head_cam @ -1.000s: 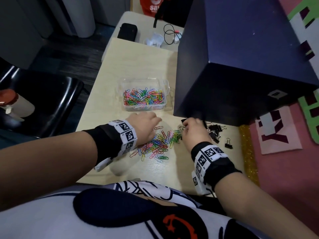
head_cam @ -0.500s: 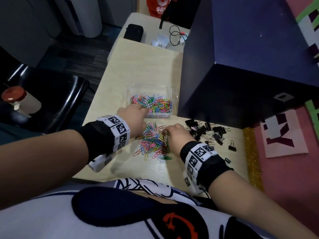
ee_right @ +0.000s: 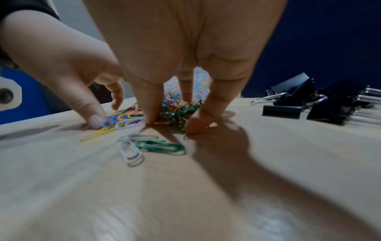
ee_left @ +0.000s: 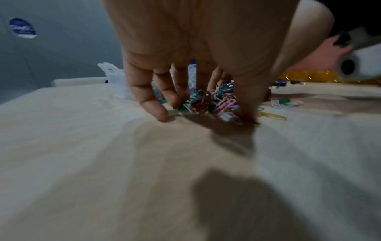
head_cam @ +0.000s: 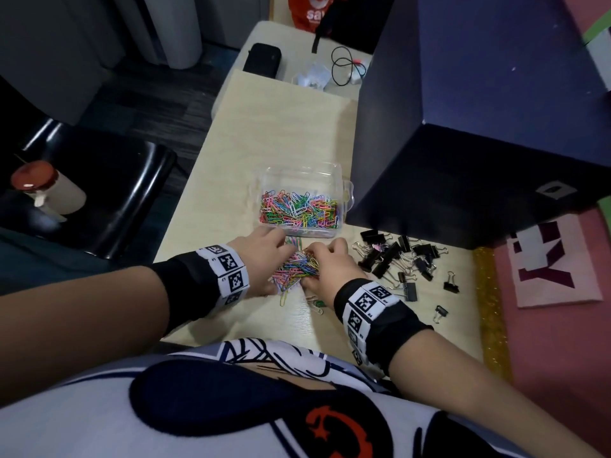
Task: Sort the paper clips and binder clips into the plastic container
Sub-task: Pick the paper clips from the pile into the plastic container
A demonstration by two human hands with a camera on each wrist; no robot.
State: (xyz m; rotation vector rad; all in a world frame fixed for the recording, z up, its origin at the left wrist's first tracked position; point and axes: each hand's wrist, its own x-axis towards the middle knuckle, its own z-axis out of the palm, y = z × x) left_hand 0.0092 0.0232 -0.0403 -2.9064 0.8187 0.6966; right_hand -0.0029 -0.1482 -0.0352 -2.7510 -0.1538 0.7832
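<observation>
A heap of coloured paper clips point(head_cam: 296, 267) lies on the pale table point(head_cam: 264, 127), just in front of a clear plastic container point(head_cam: 345, 193) that holds many more. My left hand point(head_cam: 261, 256) and right hand point(head_cam: 330, 262) flank the heap, fingertips down on the table, pressing it together. The left wrist view shows my left fingers point(ee_left: 152, 91) standing fairly straight around the clips point(ee_left: 216, 102). In the right wrist view my right fingertips point(ee_right: 150, 114) rake the heap point(ee_right: 177, 112). A green clip point(ee_right: 160, 146) and a white clip point(ee_right: 129, 151) lie loose behind. Black binder clips point(head_cam: 396, 256) sit to the right.
A large dark blue box point(head_cam: 463, 127) stands right behind the container and binder clips. A pink board point(head_cam: 562, 325) borders the table on the right. A black pouch point(head_cam: 263, 59) and cables point(head_cam: 344, 67) lie at the far end. A black chair point(head_cam: 99, 193) with a bottle point(head_cam: 43, 190) stands left.
My right hand has moved left, away from the binder clips and onto the paper clip heap. Both hands have closed in, and the spread clips are now bunched tighter.
</observation>
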